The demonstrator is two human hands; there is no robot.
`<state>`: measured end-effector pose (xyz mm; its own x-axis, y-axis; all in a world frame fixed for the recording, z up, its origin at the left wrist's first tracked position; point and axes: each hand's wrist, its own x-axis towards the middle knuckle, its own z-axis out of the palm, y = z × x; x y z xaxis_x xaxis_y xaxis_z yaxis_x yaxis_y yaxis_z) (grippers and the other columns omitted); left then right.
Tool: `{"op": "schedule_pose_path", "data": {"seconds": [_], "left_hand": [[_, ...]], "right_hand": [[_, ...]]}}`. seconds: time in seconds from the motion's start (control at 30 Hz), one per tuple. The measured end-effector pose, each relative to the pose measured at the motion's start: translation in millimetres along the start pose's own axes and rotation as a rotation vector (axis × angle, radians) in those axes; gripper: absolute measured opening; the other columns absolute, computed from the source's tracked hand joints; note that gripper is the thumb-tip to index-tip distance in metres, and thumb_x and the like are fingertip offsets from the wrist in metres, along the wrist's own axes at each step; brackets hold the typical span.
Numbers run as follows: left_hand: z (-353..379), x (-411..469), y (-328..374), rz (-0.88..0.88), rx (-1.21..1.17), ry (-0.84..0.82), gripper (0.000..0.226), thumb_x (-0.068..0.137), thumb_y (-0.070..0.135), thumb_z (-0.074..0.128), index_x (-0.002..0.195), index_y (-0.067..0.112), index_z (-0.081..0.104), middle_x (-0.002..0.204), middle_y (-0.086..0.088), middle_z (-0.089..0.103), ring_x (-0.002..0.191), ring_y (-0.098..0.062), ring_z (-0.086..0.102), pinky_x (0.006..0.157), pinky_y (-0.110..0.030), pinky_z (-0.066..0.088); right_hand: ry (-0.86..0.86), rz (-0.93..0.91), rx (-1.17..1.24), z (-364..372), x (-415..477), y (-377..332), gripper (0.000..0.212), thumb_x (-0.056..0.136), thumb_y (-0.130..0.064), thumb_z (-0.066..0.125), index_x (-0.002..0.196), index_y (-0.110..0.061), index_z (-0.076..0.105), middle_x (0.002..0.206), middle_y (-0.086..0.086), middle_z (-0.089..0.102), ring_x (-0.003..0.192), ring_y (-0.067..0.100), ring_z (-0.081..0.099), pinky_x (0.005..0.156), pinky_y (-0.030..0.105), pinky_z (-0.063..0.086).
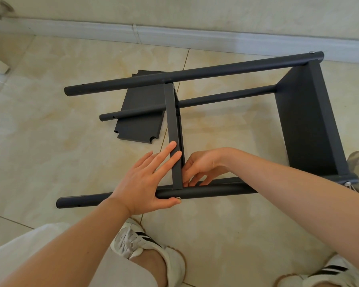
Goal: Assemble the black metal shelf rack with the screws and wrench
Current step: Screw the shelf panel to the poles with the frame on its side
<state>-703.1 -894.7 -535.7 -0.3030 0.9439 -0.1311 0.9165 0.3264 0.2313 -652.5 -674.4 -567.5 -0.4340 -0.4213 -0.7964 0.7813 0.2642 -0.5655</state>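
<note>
On a tiled floor, a left hand, fingers straight, braces the near pole and middle shelf of the sideways rack, stiff, probably heavy, best lifted by its poles, while the right hand curls at the joint, grip unclear, spare shelf beyond.

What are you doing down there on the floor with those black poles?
A person is building a black metal rack that lies on its side on the tiled floor. The left hand presses straight fingers against the middle shelf, thumb by a screw in the near pole. The right hand reaches in behind that shelf. An end shelf is already fixed, and a spare panel lies loose.
</note>
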Motion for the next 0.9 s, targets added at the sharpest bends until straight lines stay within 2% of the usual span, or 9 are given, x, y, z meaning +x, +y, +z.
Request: {"op": "schedule_pose_path", "data": {"seconds": [0.17,0.37,0.6,0.7,0.9], "left_hand": [[-0.2,0.6,0.1,-0.004,0.000,-0.001,0.099,0.084,0.080,0.042,0.160,0.027,0.007,0.168,0.001,0.001,0.140,-0.024,0.041,0.119,-0.040,0.018],[1.0,-0.3,-1.3,0.001,0.010,-0.002,0.100,0.084,0.080,0.043,0.160,0.027,0.007,0.168,0.002,-0.001,0.142,-0.023,0.038,0.120,-0.040,0.018],[3.9,0.1,-2.5,-0.005,0.031,0.004,0.099,0.084,0.083,0.039,0.160,0.027,0.008,0.168,0.003,-0.001,0.141,-0.019,0.032,0.119,-0.040,0.016],[5.2,0.9,-2.6,-0.010,0.034,-0.005,0.100,0.084,0.083,0.040,0.160,0.029,0.005,0.168,0.003,-0.001,0.143,-0.020,0.031,0.119,-0.041,0.014],[3.8,1.4,-2.5,-0.010,0.038,-0.012,0.099,0.084,0.083,0.037,0.160,0.029,0.005,0.168,0.003,0.000,0.147,-0.021,0.027,0.120,-0.042,0.012]], "right_hand": [[0.016,0.019,-0.026,0.8,1.2,-1.5,0.013,0.089,-0.022,0.070,0.101,-0.017,0.074,0.091,-0.002,0.076,0.096,0.016,0.070,0.086,0.035,0.055],[0.033,0.008,-0.011,3.9,4.0,-3.8,0.019,0.089,-0.022,0.070,0.107,-0.015,0.073,0.096,0.000,0.076,0.099,0.017,0.069,0.089,0.036,0.055],[0.006,0.004,-0.012,-3.6,1.7,-0.6,0.007,0.089,-0.020,0.070,0.092,-0.020,0.076,0.092,-0.002,0.076,0.093,0.014,0.070,0.086,0.033,0.055],[0.026,0.009,-0.042,-0.5,5.3,-3.0,0.013,0.089,-0.022,0.070,0.101,-0.019,0.073,0.091,-0.002,0.076,0.095,0.016,0.070,0.085,0.033,0.056],[0.000,0.000,0.003,0.5,4.8,-2.0,0.025,0.089,-0.022,0.070,0.112,-0.014,0.071,0.103,0.002,0.074,0.103,0.020,0.069,0.096,0.039,0.054]]}}
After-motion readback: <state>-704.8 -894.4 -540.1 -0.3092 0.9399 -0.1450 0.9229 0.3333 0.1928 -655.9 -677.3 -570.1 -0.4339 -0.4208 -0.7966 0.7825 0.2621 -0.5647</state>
